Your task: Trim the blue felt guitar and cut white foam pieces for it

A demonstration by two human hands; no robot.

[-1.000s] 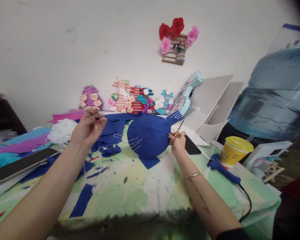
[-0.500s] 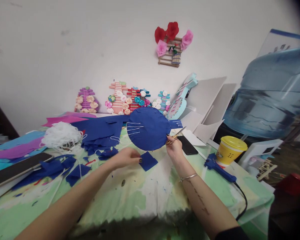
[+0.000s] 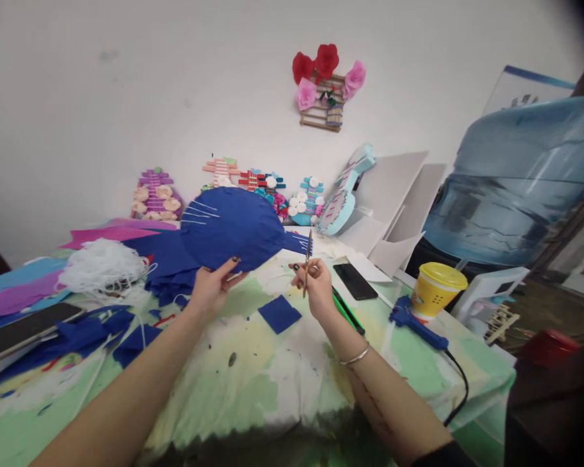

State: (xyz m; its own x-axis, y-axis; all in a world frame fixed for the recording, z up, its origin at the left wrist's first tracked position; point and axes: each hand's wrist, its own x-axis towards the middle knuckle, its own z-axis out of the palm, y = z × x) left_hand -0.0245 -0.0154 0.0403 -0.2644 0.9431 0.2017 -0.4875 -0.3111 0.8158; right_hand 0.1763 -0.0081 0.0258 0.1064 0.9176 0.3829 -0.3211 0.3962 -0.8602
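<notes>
My left hand (image 3: 217, 285) grips the lower edge of a round blue paper-covered disc (image 3: 233, 227), raised above the table. White strings run across the disc's left side, and a blue neck piece (image 3: 296, 242) with white lines sticks out at its right. In my right hand (image 3: 315, 285) is a pair of scissors (image 3: 307, 259), its blades pointing up, apart from the disc. A small blue square of paper (image 3: 279, 314) lies flat on the tablecloth between my hands. Beneath my right wrist lies a green-edged tool (image 3: 346, 310), partly hidden.
A black phone (image 3: 355, 281), a blue glue gun (image 3: 418, 324) and a yellow-lidded cup (image 3: 440, 285) lie to the right. At left are white string (image 3: 102, 267), blue scraps (image 3: 136, 344) and another phone-like device (image 3: 29, 331). Small decorated guitars (image 3: 309, 204) lean against the wall.
The disc has moved left and nearer, now held in my left hand. My right hand has come off its edge, turning the scissors upright. The blue square is left lying on the table.
</notes>
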